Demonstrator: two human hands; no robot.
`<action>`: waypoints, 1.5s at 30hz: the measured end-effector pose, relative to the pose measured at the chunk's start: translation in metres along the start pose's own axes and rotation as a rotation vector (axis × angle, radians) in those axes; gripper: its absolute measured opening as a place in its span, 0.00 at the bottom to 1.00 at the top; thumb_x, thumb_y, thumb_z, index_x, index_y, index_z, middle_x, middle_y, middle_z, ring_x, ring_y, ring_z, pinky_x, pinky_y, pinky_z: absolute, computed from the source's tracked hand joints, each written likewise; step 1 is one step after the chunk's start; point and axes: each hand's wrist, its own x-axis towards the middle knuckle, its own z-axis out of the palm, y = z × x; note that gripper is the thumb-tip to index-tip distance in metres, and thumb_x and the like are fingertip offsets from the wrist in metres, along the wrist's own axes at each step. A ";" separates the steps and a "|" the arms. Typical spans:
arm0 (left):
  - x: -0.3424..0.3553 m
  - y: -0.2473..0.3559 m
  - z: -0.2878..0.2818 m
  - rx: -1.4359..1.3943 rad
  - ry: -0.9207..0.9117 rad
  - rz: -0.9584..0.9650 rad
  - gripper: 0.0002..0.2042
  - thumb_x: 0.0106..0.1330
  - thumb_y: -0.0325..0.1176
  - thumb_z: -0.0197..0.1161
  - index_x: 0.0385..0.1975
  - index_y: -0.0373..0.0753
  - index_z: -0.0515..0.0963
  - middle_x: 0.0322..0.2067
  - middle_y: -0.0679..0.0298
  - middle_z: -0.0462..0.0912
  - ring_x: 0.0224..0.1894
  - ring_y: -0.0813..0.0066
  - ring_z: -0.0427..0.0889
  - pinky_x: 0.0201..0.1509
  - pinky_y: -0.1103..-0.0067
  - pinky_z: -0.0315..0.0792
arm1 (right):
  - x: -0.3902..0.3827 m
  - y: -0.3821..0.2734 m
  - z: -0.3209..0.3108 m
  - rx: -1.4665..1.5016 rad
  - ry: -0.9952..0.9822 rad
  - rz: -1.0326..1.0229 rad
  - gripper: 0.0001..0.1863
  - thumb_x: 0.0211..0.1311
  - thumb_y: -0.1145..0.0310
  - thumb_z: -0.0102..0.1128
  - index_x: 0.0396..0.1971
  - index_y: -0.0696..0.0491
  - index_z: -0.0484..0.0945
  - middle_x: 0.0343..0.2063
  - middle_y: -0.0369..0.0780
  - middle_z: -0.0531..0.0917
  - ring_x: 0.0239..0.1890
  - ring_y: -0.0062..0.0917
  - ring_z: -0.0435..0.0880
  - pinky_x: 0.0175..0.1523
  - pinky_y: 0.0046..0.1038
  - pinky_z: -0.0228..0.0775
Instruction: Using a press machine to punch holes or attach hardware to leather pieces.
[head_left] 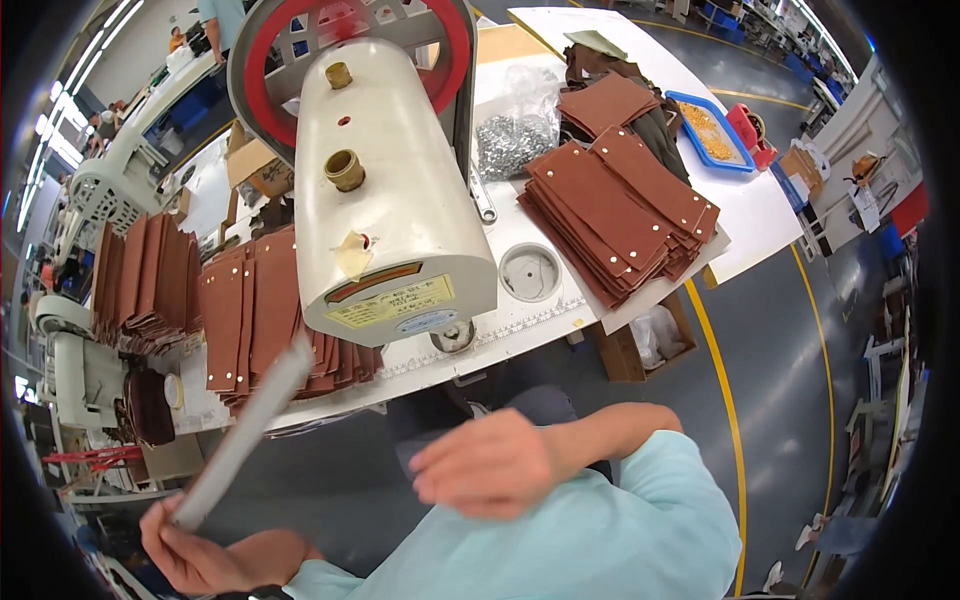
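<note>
My left hand (190, 545), low at the left, is closed on one end of a long flat piece (245, 435). It is pale grey with a brownish edge, tilted up toward the bench and blurred by motion. My right hand (485, 465) is in front of my body, clear of the bench edge, its fingers smeared by motion; nothing shows in it. Beyond my hands stands a cream press machine (395, 190) with a red-rimmed wheel (455, 60). Brown leather-like panels with metal snaps lie in a left stack (255, 310) and a right stack (620, 210).
More brown panels (145, 270) stand at the far left. Behind the right stack are a plastic bag of small metal parts (515, 135) and a blue tray (748, 165) of gold-coloured pieces. A round dish (530, 273) and a ruler strip (490, 335) lie near the front edge. A cardboard box (625, 355) is below.
</note>
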 end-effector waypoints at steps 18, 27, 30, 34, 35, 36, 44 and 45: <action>-0.104 0.043 0.167 -0.652 -1.129 -0.636 0.15 0.53 0.29 0.76 0.39 0.32 0.83 0.29 0.61 0.86 0.31 0.77 0.83 0.37 0.80 0.77 | -0.077 0.031 -0.001 0.285 0.099 1.121 0.17 0.66 0.76 0.60 0.54 0.58 0.78 0.38 0.37 0.85 0.39 0.15 0.81 0.46 0.21 0.74; -0.165 0.055 0.265 -0.913 -1.181 -1.228 0.15 0.63 0.27 0.69 0.46 0.25 0.79 0.32 0.64 0.85 0.34 0.82 0.81 0.38 0.82 0.78 | -0.115 0.080 -0.034 0.350 0.524 1.339 0.14 0.72 0.67 0.57 0.49 0.60 0.80 0.36 0.34 0.85 0.35 0.12 0.80 0.42 0.18 0.73; -0.167 0.051 0.281 -1.017 -1.025 -1.228 0.12 0.68 0.30 0.63 0.44 0.25 0.79 0.30 0.66 0.84 0.29 0.81 0.80 0.37 0.82 0.78 | -0.109 0.101 -0.039 0.362 0.626 1.343 0.13 0.72 0.65 0.57 0.46 0.59 0.81 0.35 0.34 0.85 0.33 0.13 0.81 0.38 0.18 0.73; -0.180 0.033 0.304 -0.723 -1.177 -0.988 0.10 0.66 0.28 0.65 0.39 0.26 0.80 0.29 0.64 0.85 0.28 0.81 0.79 0.36 0.81 0.77 | -0.117 0.121 -0.042 0.403 0.670 1.343 0.13 0.72 0.64 0.58 0.45 0.59 0.81 0.35 0.34 0.85 0.32 0.13 0.81 0.37 0.19 0.73; -0.181 0.034 0.307 -0.690 -1.118 -0.967 0.09 0.64 0.27 0.65 0.37 0.27 0.81 0.29 0.63 0.85 0.28 0.81 0.80 0.36 0.81 0.77 | -0.117 0.121 -0.041 0.383 0.694 1.343 0.12 0.71 0.64 0.58 0.44 0.58 0.82 0.33 0.33 0.85 0.29 0.13 0.80 0.35 0.18 0.72; -0.181 0.035 0.310 -0.657 -1.061 -0.945 0.08 0.62 0.26 0.66 0.35 0.27 0.81 0.29 0.61 0.85 0.28 0.81 0.80 0.36 0.80 0.77 | -0.115 0.121 -0.041 0.363 0.718 1.342 0.12 0.71 0.64 0.58 0.43 0.57 0.82 0.31 0.31 0.84 0.27 0.12 0.79 0.32 0.17 0.71; -0.155 0.052 0.306 -0.673 -0.986 -0.867 0.10 0.57 0.23 0.69 0.39 0.28 0.81 0.30 0.59 0.86 0.30 0.77 0.83 0.36 0.79 0.77 | -0.105 0.114 -0.043 0.303 0.705 1.408 0.09 0.71 0.65 0.58 0.38 0.54 0.82 0.22 0.26 0.79 0.19 0.07 0.69 0.23 0.14 0.59; -0.153 0.053 0.306 -0.624 -1.009 -0.839 0.11 0.57 0.23 0.69 0.39 0.29 0.81 0.30 0.58 0.86 0.30 0.75 0.83 0.36 0.79 0.77 | -0.104 0.114 -0.042 0.324 0.736 1.399 0.09 0.71 0.65 0.58 0.38 0.54 0.82 0.22 0.26 0.79 0.19 0.07 0.69 0.23 0.14 0.59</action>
